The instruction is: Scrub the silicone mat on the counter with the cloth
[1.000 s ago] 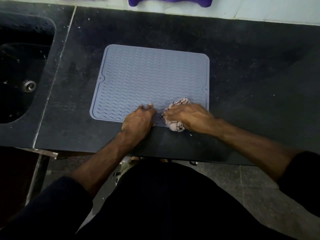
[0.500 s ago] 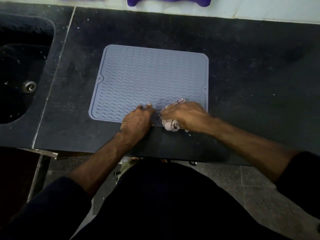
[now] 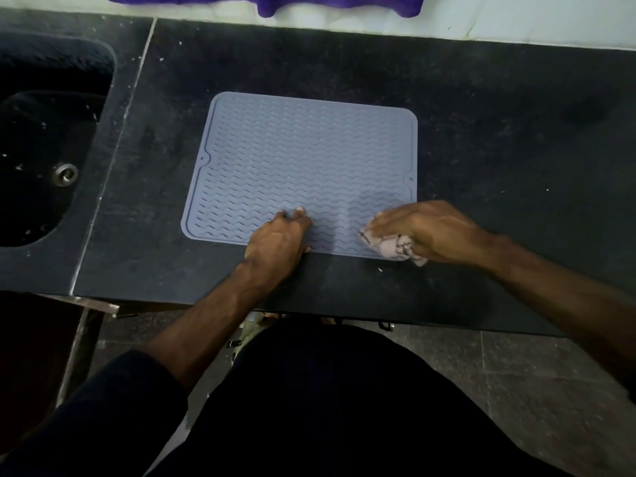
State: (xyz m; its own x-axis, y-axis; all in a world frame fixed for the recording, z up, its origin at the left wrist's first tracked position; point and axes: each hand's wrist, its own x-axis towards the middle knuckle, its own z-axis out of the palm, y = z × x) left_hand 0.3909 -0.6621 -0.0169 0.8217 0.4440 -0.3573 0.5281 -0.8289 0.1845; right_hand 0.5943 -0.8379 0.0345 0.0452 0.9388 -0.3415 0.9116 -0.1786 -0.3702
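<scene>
So my right hand (image 3: 426, 232) is bunched around the cloth (image 3: 395, 247), fingers curled over the top of it, pressing it down on the near right corner of the mat (image 3: 303, 160). The cloth sits half on the mat's near edge and half spilling onto the counter (image 3: 516, 132) just past that corner. My left hand (image 3: 278, 241) is on the mat's near edge about midway along, fingers lying close together and pretty straight, tips pushing flat into the mat, not gripping anything. The two hands are apart, with a bare strip of mat between them.

The mat itself is a grey-blue rectangle with rounded corners, a raised rim, rows of little wavy ridges and a small hole on each side edge. It lies flat on the dark counter, with the sink (image 3: 44, 139) off beyond its left side. The cloth is pale with dark stripes, all wadded up.

Compared with half a second ago, my right hand and the cloth have slid from right beside my left hand over to the mat's right corner. Left hand hasn't really budged.
</scene>
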